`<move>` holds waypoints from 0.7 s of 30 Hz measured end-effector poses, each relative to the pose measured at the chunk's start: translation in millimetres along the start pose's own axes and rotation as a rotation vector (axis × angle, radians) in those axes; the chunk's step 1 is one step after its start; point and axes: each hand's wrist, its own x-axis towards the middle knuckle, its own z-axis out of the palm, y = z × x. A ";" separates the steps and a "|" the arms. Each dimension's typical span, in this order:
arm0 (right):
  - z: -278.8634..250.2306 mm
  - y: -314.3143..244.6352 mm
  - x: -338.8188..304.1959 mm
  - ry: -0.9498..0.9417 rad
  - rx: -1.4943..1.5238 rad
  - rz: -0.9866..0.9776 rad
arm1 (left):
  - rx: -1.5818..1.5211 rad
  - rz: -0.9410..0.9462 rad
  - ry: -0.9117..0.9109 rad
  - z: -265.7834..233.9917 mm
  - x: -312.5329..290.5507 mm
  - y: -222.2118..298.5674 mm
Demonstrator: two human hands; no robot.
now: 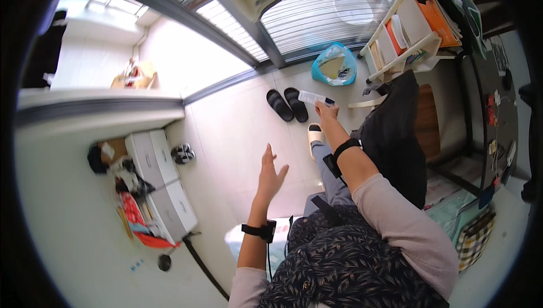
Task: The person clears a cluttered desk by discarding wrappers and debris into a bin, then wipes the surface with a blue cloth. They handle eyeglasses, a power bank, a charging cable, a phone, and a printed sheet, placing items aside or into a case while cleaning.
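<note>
My right hand (327, 111) is stretched forward and closed on a pale, flat, oblong object (310, 98) with a dark patch at the end by my fingers; its exact kind cannot be made out. Beyond that object, a pair of black slippers (287, 104) lies on the tiled floor. My left hand (271, 176) is raised above the floor, fingers and thumb apart, holding nothing. Black straps circle both wrists. A cream slipper (315, 134) is on my foot, just below my right hand.
A blue bag-lined bin (334, 64) stands by the glass door, beside a white shelf cart (399, 39) holding books. A dark garment (396, 138) drapes over a chair at right. Left are a drawer cabinet (161, 181) with clutter on top and dark shoes (182, 154).
</note>
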 end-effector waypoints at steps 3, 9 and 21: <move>8.4 5.7 65.9 0.170 0.065 0.067 | -0.002 -0.033 -0.168 -1.9 66.9 -11.3; 29.4 -6.0 177.3 0.348 0.090 0.047 | -0.169 0.030 -0.366 28.3 216.1 -31.1; 7.2 75.1 370.3 0.133 -0.242 0.294 | -0.363 -0.234 -0.680 6.7 455.0 -129.7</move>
